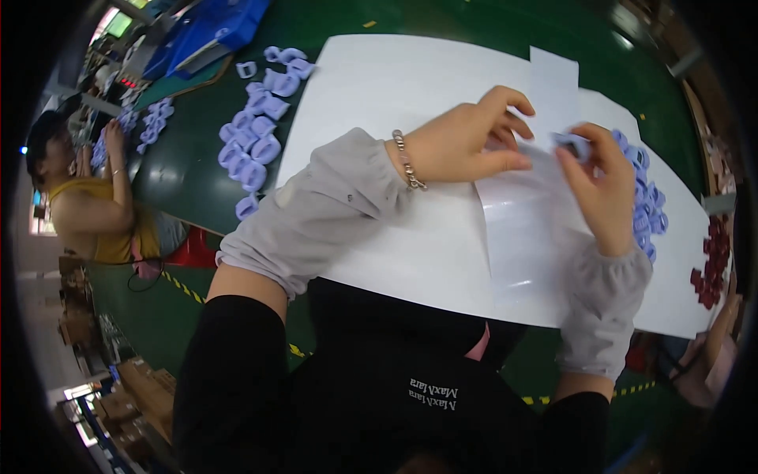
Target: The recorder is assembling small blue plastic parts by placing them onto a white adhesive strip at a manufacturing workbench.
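Observation:
Between the thumb and fingers of my right hand (pixel 604 186) is a small lavender plastic part (pixel 579 145) with a dark spot on it. Slightly to the left, my left hand (pixel 470 142) hovers with curled fingers apart, and nothing shows in it. Beneath both hands lies a glossy clear plastic sheet (pixel 517 237) on the large white sheet (pixel 387 95) covering the table. A pile of similar lavender parts (pixel 646 201) sits just right of my right hand. More lavender parts (pixel 253 134), ring-like in shape, are strewn left of the white sheet.
A narrow white paper strip (pixel 555 75) sticks out past the far edge. Dark red parts (pixel 713 265) lie in a heap at the far right. Left, a co-worker in a yellow top (pixel 99 213) handles lavender parts. A blue bin (pixel 209 35) stands at the back left.

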Motion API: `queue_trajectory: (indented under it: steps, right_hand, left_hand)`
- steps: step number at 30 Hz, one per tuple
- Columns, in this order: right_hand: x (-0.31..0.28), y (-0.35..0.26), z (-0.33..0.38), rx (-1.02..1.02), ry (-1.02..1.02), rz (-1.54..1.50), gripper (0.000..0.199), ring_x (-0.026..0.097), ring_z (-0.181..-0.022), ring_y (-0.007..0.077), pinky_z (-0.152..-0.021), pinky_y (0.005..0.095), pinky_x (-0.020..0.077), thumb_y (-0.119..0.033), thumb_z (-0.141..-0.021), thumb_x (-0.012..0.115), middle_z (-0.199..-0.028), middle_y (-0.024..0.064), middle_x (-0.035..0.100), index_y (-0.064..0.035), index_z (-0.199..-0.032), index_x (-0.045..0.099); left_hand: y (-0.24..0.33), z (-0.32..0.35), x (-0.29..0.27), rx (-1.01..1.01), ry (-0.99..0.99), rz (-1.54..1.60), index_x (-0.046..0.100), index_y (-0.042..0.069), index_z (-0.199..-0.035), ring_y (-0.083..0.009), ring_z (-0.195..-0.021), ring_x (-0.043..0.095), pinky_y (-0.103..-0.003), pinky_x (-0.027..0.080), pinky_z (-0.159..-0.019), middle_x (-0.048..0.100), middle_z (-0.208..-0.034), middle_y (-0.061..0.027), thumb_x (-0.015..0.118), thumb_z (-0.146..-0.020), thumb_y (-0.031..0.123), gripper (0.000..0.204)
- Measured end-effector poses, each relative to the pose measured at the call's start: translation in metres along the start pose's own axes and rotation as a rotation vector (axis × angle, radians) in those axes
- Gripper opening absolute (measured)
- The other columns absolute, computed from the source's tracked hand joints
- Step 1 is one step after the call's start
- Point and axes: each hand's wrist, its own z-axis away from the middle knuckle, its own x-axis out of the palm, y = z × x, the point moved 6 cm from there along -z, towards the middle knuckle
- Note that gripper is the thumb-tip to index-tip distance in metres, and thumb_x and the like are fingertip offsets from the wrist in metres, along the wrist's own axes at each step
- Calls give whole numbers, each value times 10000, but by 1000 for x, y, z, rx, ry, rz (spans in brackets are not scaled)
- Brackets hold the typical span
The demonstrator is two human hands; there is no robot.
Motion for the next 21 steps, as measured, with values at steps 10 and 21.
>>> queue_trajectory:
  steps: [10, 21]
  right_hand:
    - [-38, -5, -3, -39, 269, 354, 266, 412, -597, 133, -550, 275, 361, -130, -817, 660, -682, 47, 476, -32, -1061, 621]
    - [45, -4, 2, -32, -242, -616, 354, 498, -978, 119, -851, 233, 396, -129, -960, 470, -1146, 38, 521, -2, -1290, 491]
  left_hand:
    - [-14, 82, -224, -580, 370, -1605, 609, 60, -1047, -336, -959, 596, -413, 485, -793, 616, -1033, -155, 687, -783, 309, 371]
    - [21, -16, -7, -103, -62, 68, 611, 42, -1021, -74, -826, 550, -232, 460, -765, 605, -902, -7, 664, -864, 220, 244]
